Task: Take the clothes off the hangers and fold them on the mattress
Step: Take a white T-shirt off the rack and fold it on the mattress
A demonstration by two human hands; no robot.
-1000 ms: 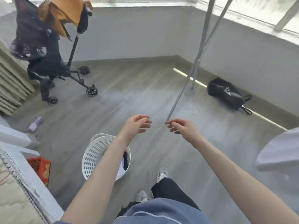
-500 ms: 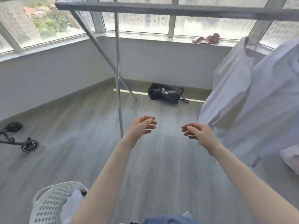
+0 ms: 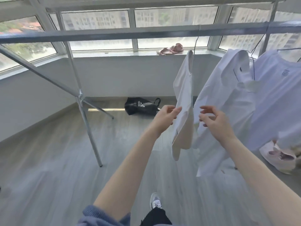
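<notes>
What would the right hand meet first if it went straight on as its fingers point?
Probably the narrow white garment, just beyond the fingertips of the right hand; the bigger white shirt hangs close behind, so depth is uncertain.

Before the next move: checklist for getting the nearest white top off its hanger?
1. Grip of the left hand on the white top: ok, it pinches the top's near edge.
2. Is the right hand free: ok, open and holding nothing, in front of the second shirt.
3. Is the hanger reachable: ok, its wire hook hangs over the rail, in plain view.
4. Gap between white top and second shirt: cannot tell; they hang close, contact unclear.
5. Mattress ready for folding: cannot tell, it is not in this view.
</notes>
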